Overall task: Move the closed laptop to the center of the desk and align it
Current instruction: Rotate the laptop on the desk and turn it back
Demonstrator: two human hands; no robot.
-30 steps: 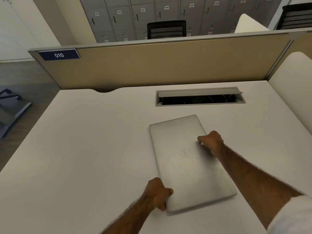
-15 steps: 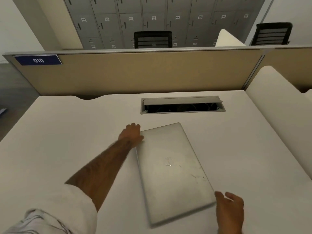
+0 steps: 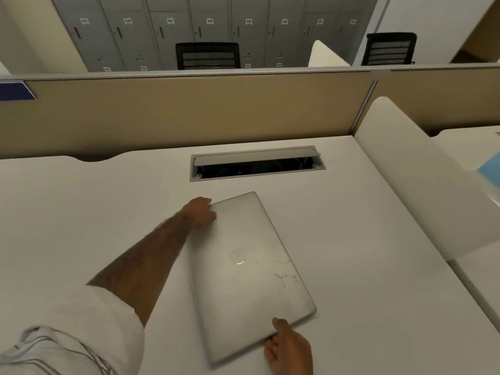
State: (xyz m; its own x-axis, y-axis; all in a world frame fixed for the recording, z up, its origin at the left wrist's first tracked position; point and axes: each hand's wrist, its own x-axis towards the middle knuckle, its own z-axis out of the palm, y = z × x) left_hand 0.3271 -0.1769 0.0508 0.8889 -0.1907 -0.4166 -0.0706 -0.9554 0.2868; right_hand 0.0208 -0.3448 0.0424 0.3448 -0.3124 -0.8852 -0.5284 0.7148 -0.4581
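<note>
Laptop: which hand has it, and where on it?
Both: left hand on the laptop's far left corner, right hand at its near edge.

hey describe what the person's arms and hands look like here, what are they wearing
Both hands are bare: no gloves, rings or watch show. The left hand leads back along a bare forearm to a light, whitish sleeve pushed up near the elbow, wrinkled, with faint thin lines running across the cloth. Of the right hand only the hand itself is in frame, so any sleeve on that arm is out of view.

blurred number tags on lockers (image 3: 189,36), unreadable
</note>
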